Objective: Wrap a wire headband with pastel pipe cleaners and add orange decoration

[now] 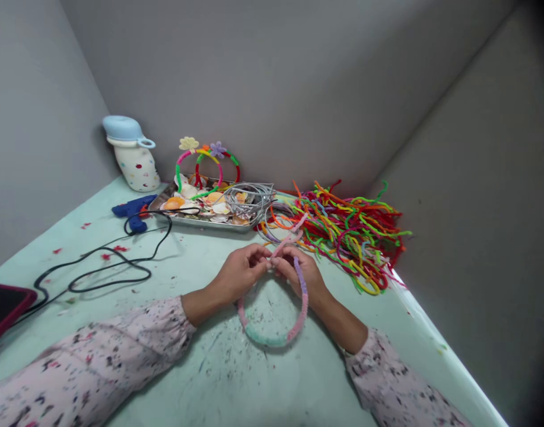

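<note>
A ring wrapped in fuzzy pink, mint and purple pipe cleaner (pixel 272 340) hangs below my two hands, just over the table. My left hand (pixel 241 271) is closed in a pinch at the top of it, and its fingers hide part of the ring's left side. My right hand (pixel 308 277) pinches right beside it, so the fingertips of both nearly touch. Between them they grip a loose pink pipe cleaner (pixel 291 238), whose free end sticks up and away to the right. The exact spot where it meets the ring is covered by my fingers.
A metal tray (pixel 204 224) holds shells, coiled grey wire (pixel 250 198) and finished flower hoops (pixel 221 173). Right of it lies a heap of colourful pipe cleaners (pixel 352 231). To the left are a blue glue gun (pixel 136 209), its black cord (pixel 107 261), a bottle (pixel 136 166) and a phone (pixel 7 308).
</note>
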{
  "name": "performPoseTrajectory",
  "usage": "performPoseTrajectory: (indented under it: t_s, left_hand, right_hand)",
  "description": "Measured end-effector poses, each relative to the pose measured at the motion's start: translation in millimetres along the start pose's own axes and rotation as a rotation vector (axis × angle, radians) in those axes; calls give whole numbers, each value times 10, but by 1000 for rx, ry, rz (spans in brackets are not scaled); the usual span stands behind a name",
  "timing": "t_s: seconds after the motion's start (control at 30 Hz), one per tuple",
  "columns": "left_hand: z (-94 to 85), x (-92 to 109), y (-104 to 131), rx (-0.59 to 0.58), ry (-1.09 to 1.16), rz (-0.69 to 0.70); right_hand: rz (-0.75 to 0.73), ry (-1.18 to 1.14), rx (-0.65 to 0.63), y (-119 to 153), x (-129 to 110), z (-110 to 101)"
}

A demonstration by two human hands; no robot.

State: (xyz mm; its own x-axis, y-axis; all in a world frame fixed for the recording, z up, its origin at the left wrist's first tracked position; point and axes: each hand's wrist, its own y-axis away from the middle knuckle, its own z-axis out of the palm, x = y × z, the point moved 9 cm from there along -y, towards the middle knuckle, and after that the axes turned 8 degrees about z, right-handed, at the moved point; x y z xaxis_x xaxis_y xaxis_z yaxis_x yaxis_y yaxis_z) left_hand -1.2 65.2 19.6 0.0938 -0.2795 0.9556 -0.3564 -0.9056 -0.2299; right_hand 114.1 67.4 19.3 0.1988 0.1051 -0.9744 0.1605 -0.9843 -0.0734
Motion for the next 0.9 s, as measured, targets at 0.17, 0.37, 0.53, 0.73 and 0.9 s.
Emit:
performPoseTrajectory:
  t_s: [0.17,0.37,0.53,0.73,0.9]
  left_hand:
    - [-72,23,15,60,-60,-23]
    - [-51,-12,9,30,-32,-24]
    - [-55,-23,13,19,-55,-21]
    - [-44,-50,21,20,-49,-58]
    - [-19,-99,27,9,-40,-96]
  right_hand:
    - [-31,-23,-8,11,-35,-10]
    - [-46,32,-16,15,-55,2]
    - [-100,64,-20,11,-66,11]
    - [-138,105,-17,10,-68,8]
    - [-136,93,-7,4,-42,-1]
